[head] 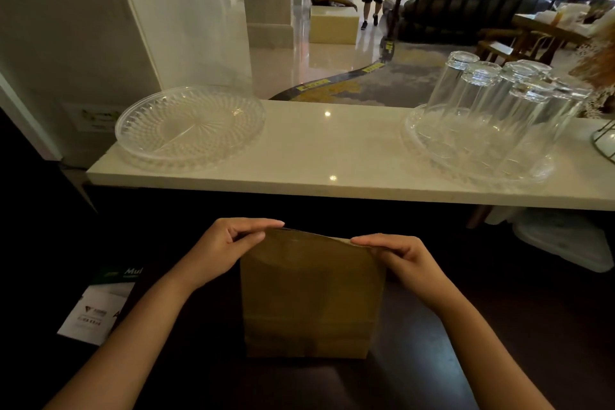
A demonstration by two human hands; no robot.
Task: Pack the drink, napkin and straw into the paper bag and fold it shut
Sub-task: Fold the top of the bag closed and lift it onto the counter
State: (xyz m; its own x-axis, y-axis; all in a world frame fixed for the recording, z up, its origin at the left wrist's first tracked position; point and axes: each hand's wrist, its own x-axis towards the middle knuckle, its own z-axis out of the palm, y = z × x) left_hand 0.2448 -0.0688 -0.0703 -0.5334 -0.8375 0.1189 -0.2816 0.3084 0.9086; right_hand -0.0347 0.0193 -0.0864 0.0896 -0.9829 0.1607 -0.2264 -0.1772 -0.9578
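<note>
A brown paper bag [309, 296] stands upright on the dark lower counter, right in front of me. Its top edge is pressed flat together. My left hand [229, 250] pinches the bag's top left corner between thumb and fingers. My right hand [396, 255] pinches the top right corner the same way. The drink, napkin and straw are not visible; the bag's inside is hidden.
A white raised counter [332, 156] runs across behind the bag, with a clear patterned tray [189, 128] on the left and a second clear tray [476, 150] holding several upturned glasses [482, 93] on the right. A printed leaflet [100, 306] lies left of my left forearm. A person walks away in the lobby beyond.
</note>
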